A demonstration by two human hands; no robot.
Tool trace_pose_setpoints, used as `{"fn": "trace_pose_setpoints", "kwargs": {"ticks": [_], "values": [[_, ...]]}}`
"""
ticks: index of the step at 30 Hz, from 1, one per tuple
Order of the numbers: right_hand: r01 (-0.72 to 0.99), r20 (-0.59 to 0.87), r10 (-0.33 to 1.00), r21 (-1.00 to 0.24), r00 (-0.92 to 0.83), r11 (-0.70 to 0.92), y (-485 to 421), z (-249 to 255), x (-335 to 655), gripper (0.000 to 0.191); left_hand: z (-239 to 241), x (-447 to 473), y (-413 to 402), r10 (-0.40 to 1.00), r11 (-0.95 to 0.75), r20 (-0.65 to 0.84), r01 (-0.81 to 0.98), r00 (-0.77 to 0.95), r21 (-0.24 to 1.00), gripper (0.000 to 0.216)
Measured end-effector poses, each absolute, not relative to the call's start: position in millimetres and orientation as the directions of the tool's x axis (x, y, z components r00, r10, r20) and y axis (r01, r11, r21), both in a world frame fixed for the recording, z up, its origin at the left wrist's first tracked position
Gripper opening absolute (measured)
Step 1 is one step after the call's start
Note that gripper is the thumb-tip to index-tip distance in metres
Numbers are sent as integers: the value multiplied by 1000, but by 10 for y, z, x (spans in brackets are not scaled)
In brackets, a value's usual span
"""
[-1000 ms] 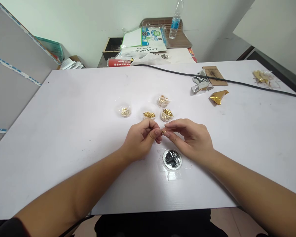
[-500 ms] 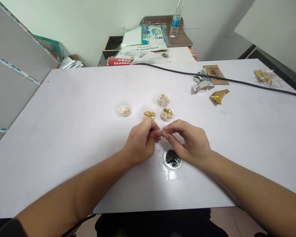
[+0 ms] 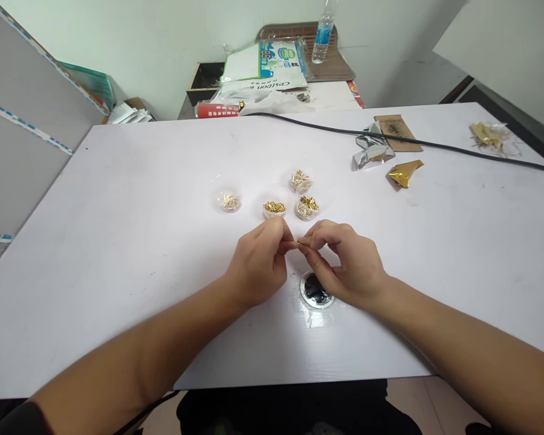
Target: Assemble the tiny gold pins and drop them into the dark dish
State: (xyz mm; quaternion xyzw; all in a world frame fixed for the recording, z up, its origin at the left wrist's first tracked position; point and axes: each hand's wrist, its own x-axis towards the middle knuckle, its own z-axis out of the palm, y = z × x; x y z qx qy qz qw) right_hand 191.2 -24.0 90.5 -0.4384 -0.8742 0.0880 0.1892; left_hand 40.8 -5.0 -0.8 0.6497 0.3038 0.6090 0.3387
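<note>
With fingertips nearly meeting, the left hand and right hand are both pinching a tiny gold pin, apparently working it between them, and the next move is likely calling for steady, aligned fingers. Just beyond the grip, small cups are holding similar pieces. Fingers are covering the pin's ends, and the right hand is partly hiding a round black inset nearer the person.

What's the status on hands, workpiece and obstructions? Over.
Left hand and right hand pinching, fingertips nearly meeting. Small gold piece between them, detail too small to read. Clear cups just beyond; black cable farther back, away from both hands.
</note>
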Motion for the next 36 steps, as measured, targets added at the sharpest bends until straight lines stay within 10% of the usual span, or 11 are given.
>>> {"fn": "trace_pose_setpoints", "kwargs": {"ticks": [36], "values": [[686,253,865,-531,-433,498,-183,938,2002,30,-6,337,-12,793,-547,568,-154,219,823,18]]}}
